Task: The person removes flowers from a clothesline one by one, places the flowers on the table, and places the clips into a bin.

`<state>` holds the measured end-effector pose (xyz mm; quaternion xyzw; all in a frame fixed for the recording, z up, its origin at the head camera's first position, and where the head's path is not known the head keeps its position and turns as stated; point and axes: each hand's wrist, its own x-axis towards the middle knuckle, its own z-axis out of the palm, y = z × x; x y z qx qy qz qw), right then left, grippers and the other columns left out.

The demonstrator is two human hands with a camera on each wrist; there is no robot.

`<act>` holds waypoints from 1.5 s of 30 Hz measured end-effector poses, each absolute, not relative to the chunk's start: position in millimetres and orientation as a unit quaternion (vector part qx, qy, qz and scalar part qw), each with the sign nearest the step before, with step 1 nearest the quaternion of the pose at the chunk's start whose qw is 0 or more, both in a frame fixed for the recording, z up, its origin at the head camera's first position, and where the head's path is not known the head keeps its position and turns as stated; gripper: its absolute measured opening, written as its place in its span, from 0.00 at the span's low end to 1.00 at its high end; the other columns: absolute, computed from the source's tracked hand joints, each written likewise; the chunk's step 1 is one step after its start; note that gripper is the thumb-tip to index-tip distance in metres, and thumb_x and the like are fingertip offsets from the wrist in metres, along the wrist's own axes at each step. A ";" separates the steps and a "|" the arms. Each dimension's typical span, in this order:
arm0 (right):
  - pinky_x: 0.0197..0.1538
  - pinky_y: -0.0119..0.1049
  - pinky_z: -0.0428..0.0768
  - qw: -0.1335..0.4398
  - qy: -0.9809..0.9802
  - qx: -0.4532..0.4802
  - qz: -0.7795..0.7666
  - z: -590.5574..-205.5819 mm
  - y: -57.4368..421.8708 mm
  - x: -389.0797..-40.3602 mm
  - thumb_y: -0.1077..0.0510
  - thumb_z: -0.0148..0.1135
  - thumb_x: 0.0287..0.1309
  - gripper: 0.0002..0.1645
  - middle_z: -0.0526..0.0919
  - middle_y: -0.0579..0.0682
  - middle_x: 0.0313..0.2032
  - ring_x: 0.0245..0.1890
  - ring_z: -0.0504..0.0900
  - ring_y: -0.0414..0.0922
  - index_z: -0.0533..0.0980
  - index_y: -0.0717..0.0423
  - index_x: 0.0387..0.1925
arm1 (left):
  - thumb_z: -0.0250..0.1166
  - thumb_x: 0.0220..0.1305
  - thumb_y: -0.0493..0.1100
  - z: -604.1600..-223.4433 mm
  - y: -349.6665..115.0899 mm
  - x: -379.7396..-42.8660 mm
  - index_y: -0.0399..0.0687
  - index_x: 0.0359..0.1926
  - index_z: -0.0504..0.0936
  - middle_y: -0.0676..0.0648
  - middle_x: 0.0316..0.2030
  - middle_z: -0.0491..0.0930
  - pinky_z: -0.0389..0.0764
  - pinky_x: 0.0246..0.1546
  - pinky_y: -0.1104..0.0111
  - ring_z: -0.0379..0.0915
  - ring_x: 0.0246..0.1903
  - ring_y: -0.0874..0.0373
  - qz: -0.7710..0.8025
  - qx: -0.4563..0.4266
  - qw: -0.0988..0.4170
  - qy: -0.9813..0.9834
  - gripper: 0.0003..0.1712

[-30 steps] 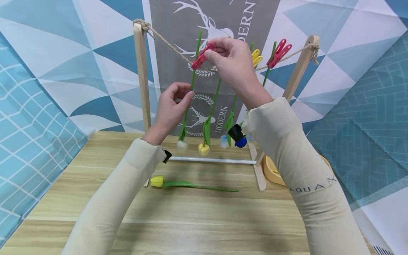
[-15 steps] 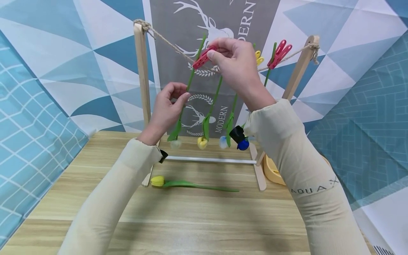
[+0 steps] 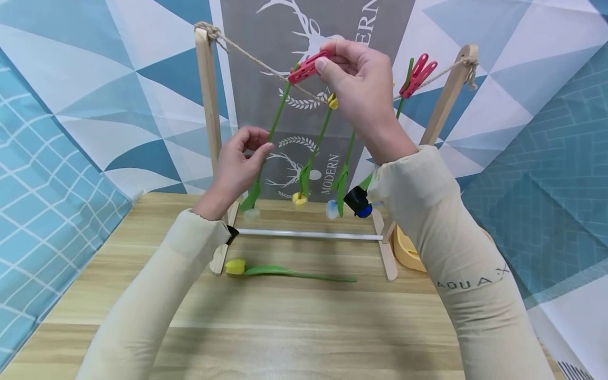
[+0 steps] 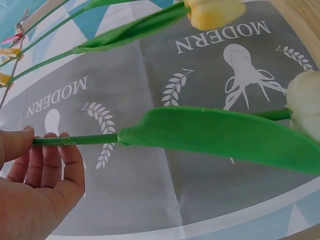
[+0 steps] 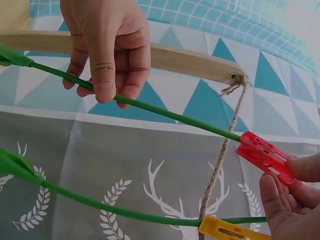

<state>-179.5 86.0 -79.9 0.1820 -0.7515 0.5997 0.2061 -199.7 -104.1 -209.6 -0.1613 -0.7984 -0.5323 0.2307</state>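
My left hand (image 3: 239,163) pinches the green stem of a white tulip (image 4: 305,102) hanging head-down on the left; in the left wrist view thumb and fingertips meet on the stem. With thumb and fingers my right hand (image 3: 363,89) grips a red clothespin (image 3: 309,67), its jaws at the stem's upper end. The twine line (image 5: 234,117) crosses this stem just beside the clothespin; whether the jaws also hold the twine I cannot tell. Nearby, a yellow-headed flower (image 3: 299,199) hangs from a yellow clothespin (image 5: 230,230).
A pale blue flower (image 3: 332,209) and a dark blue one (image 3: 364,211) hang farther right. Another red clothespin (image 3: 418,76) is on the twine near the right wooden post (image 3: 446,100). A yellow tulip (image 3: 236,267) lies on the table, left of a yellow container (image 3: 404,250).
The right hand and red clothespin have risen slightly. My left hand has moved left, swinging the white tulip's head left. Less stem shows above the clothespin.
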 end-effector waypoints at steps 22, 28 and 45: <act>0.54 0.27 0.76 0.206 -0.695 0.179 0.665 -87.3 114.8 -155.9 0.60 0.62 0.57 0.16 0.82 0.51 0.43 0.43 0.80 0.43 0.78 0.60 0.47 | 0.61 0.61 0.34 -232.2 -121.6 -165.5 0.36 0.45 0.76 0.43 0.37 0.76 0.72 0.32 0.80 0.70 0.35 0.60 -0.433 -0.246 0.260 -0.827 0.11; 0.55 0.28 0.76 0.187 -0.677 0.159 0.694 -104.3 138.7 -150.5 0.57 0.67 0.52 0.20 0.82 0.52 0.43 0.44 0.80 0.43 0.78 0.59 0.48 | 0.61 0.61 0.34 -240.1 -120.8 -150.5 0.39 0.44 0.77 0.46 0.36 0.76 0.77 0.34 0.72 0.71 0.35 0.60 -0.365 -0.297 0.232 -0.851 0.09; 0.48 0.25 0.79 0.161 -0.622 0.109 0.759 -165.2 202.6 -153.0 0.61 0.69 0.49 0.20 0.80 0.52 0.42 0.43 0.78 0.44 0.78 0.64 0.45 | 0.63 0.58 0.33 -275.0 -103.3 -128.9 0.40 0.40 0.76 0.47 0.35 0.78 0.79 0.33 0.70 0.75 0.33 0.59 -0.288 -0.377 0.191 -0.859 0.08</act>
